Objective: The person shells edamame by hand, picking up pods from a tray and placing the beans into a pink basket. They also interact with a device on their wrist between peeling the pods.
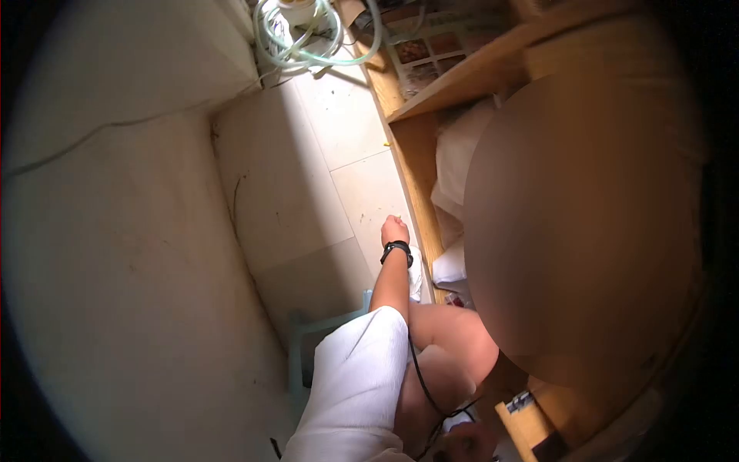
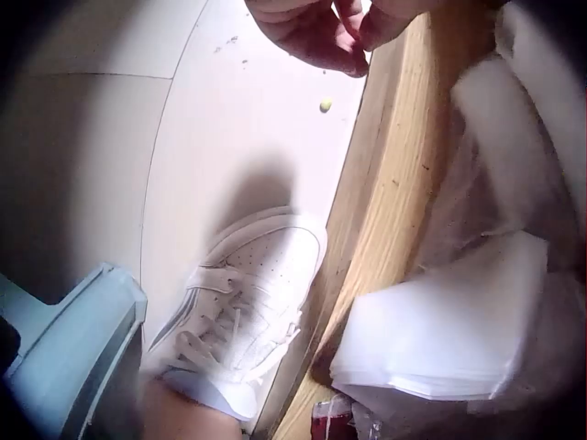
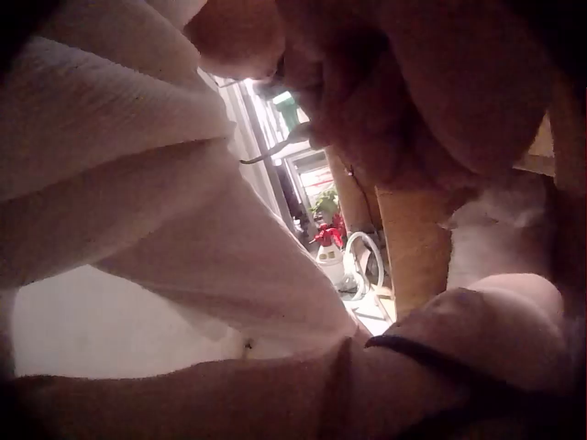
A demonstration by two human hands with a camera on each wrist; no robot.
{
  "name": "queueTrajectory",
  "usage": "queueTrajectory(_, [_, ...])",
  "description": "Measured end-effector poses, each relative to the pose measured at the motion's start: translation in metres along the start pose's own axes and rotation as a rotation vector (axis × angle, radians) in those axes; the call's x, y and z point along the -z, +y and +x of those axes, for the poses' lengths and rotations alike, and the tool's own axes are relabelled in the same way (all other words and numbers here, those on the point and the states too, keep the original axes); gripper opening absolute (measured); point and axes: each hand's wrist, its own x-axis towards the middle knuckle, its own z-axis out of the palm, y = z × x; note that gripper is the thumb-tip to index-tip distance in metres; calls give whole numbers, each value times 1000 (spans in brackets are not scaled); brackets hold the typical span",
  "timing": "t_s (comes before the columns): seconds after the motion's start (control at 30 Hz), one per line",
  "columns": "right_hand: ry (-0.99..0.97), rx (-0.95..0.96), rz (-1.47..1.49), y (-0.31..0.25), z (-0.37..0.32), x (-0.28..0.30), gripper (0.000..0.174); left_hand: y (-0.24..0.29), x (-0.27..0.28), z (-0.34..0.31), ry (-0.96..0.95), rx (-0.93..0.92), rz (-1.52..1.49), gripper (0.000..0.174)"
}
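Observation:
In the head view the left hand [image 1: 395, 230], below a black wristband, hangs over pale floor tiles with its fingers curled. Its fingers and thumb [image 2: 335, 27] bend toward each other at the top of the left wrist view, with no held thing visible. A small yellow-green piece [image 2: 326, 105] lies on the floor just below them. The right hand [image 3: 394, 101] is dark and close in the right wrist view, fingers curled; a thin green strip [image 3: 275, 148] sticks out from its fingertips. In the head view the right hand [image 1: 468, 442] is dim near the bottom edge.
A white shoe [image 2: 248, 284] stands beside the wooden shelf edge [image 2: 376, 202]. White sheets [image 2: 440, 321] in clear plastic lie on the shelf. A light-blue stool [image 2: 83, 339] is at lower left. Coiled clear hose [image 1: 296, 46] lies at the far end; a wall runs along the left.

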Motion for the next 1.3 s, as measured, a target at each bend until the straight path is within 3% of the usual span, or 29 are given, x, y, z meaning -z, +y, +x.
queueTrajectory(0.03, [-15,1,-18,3,5,0,6,0,-2,7,3,16,22,12])
queueTrajectory(0.1, [54,146,-78,-53,56,-25,4,-9,-11,19,27,21,41,11])
queueTrajectory(0.2, [105,121,-158,-130,146,-67,3,-17,-28,31,50,17,93,11])
queueTrajectory(0.23, [109,126,-171,-41,81,-30,3,-20,-32,34,54,22,116,11])
queueTrajectory(0.37, [129,157,-216,35,43,2,2,-30,-52,40,59,-17,143,15])
queueTrajectory(0.6, [195,257,-284,52,82,8,2,-32,-66,50,56,-60,284,17])
queueTrajectory(0.77, [229,248,-346,49,79,17,2,-35,-73,55,60,-65,331,14])
queueTrajectory(0.9, [264,259,-339,47,68,11,2,-22,-54,43,36,-169,439,12])
queueTrajectory(1.0, [284,262,-317,20,52,2,3,-28,-47,27,10,-276,231,11])
queueTrajectory(1.03, [186,190,-225,29,41,13,5,-22,-35,14,-20,-261,152,11])
queueTrajectory(1.1, [169,150,-120,16,42,8,5,-21,-19,-1,-96,-339,5,13])
queueTrajectory(1.17, [185,92,69,22,28,4,10,-13,4,-31,-243,-324,-263,13])
queueTrajectory(1.23, [264,-14,13,60,5,2,2,19,56,-82,-431,-285,-498,9])
queueTrajectory(1.3, [204,-234,723,33,-7,-4,3,59,118,-146,-584,-265,-645,11])
